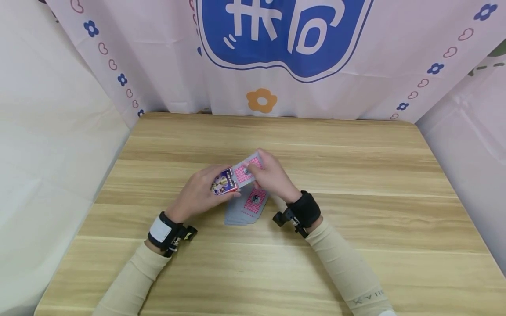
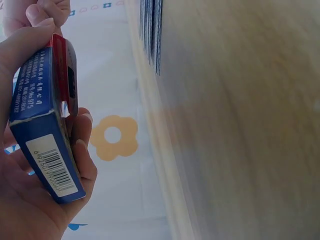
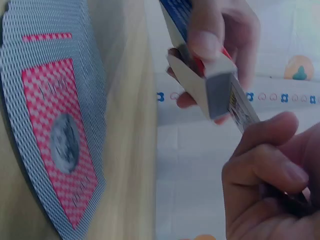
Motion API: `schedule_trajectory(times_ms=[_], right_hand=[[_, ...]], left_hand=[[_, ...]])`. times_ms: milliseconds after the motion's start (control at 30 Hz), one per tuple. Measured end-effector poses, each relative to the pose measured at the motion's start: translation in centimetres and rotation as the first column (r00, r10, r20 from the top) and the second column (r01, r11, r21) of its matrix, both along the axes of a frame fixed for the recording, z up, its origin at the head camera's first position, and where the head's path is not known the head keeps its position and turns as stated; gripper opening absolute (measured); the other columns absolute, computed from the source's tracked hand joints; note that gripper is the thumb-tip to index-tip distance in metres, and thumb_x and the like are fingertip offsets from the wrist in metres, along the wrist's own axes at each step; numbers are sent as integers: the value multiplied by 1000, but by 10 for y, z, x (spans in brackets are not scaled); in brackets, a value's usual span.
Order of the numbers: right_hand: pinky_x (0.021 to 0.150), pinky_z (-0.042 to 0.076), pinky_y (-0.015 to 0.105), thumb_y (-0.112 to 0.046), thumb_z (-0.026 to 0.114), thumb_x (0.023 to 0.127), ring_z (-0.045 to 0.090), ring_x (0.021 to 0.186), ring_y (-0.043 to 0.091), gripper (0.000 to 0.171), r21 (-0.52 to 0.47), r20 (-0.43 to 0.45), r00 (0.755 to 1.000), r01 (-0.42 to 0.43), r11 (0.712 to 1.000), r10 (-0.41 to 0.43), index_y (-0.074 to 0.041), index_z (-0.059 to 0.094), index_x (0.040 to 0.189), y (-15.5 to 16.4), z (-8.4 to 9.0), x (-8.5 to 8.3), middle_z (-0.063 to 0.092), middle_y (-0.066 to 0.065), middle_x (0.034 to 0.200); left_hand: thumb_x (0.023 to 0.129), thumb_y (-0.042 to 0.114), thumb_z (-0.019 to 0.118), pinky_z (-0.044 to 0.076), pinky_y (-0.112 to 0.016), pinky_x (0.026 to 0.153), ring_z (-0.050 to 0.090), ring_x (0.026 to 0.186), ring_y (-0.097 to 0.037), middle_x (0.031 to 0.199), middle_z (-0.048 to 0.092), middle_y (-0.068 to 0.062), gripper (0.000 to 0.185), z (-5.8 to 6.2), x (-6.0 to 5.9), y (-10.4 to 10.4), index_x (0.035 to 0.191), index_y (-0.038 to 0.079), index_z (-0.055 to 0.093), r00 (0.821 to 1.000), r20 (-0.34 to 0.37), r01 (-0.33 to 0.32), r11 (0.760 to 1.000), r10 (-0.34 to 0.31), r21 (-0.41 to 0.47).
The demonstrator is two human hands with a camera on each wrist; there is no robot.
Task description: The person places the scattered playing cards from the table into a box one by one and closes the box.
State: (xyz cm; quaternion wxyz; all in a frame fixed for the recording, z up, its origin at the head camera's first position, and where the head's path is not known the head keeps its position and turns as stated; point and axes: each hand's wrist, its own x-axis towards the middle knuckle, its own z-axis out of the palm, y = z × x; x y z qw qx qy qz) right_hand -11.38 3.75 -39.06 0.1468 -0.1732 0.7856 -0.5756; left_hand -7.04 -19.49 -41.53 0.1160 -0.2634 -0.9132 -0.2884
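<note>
While a loose pile of playing cards (image 1: pixel 247 206) lies face down on the wooden table (image 1: pixel 356 184), a person's left hand (image 1: pixel 199 191) curls its fingers round a blue card box (image 1: pixel 224 181), held just above the pile. Their right hand (image 1: pixel 270 175) pinches a small stack of cards (image 1: pixel 248 169) at the box's open end. By the look of it, boxing the deck is only partly done: most cards remain on the table.
</note>
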Motion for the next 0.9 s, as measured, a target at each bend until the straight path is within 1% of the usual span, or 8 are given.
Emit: schedule_trajectory(times_ms=[100,167,267,367,467,567,700,900], right_hand=[[47,40,25,-23,57,109,53,50,18,15,11,-14,1000,-13,1000,13,-9,56,113,-6,-3,5,59,8,69],[48,40,26,-27,56,110,53,52,15,19,54,-18,997,-67,996,68,-10,57,117,-9,-4,7,58,7,69],[52,42,27,-33,51,112,55,57,16,30,145,-37,988,-144,979,151,-10,58,130,-10,-4,9,61,7,73],[57,46,28,-31,48,113,62,67,22,36,163,-52,990,-124,979,134,-7,57,138,-8,0,8,66,11,89],[66,50,27,-22,53,110,66,81,28,29,119,-100,994,-30,992,43,-3,61,131,-6,2,7,68,13,105],[72,50,25,-15,63,105,66,86,25,14,93,-181,983,17,995,1,-4,68,112,-7,0,7,69,11,103],[70,51,23,-12,72,100,64,81,15,6,98,-237,971,-1,995,24,-6,74,101,-13,-3,10,72,8,95],[69,51,23,-13,71,101,65,82,15,9,105,-216,974,-47,993,69,-6,75,104,-15,-5,11,74,8,95]], left_hand=[[80,39,93,59,-36,77,70,96,-19,123,74,-14,78,-1,0,0,141,3,62,1000,-5,2,1000,-2,7],[81,38,92,59,-37,78,71,98,-20,124,74,-15,77,-1,0,-1,142,3,62,1000,-2,9,1000,-9,15],[82,39,91,60,-37,79,71,98,-21,124,73,-15,76,-1,-1,-1,141,3,62,1000,-2,3,1000,-3,17],[82,40,91,59,-37,77,71,95,-21,122,74,-15,76,0,-1,-3,141,3,61,1000,-3,-21,1000,21,14],[81,40,92,58,-37,75,70,94,-21,121,74,-15,76,0,-1,-4,141,3,62,999,-11,-43,999,43,10],[80,40,92,58,-38,77,70,95,-22,121,74,-16,77,0,-2,-5,140,3,62,999,-19,-48,999,48,12],[80,38,93,60,-39,79,71,98,-23,123,73,-16,76,-2,-3,-4,140,2,62,999,-13,-32,999,32,12],[81,37,93,60,-39,79,72,99,-24,124,73,-17,77,-2,-2,-2,140,0,62,1000,9,-22,1000,22,13]])
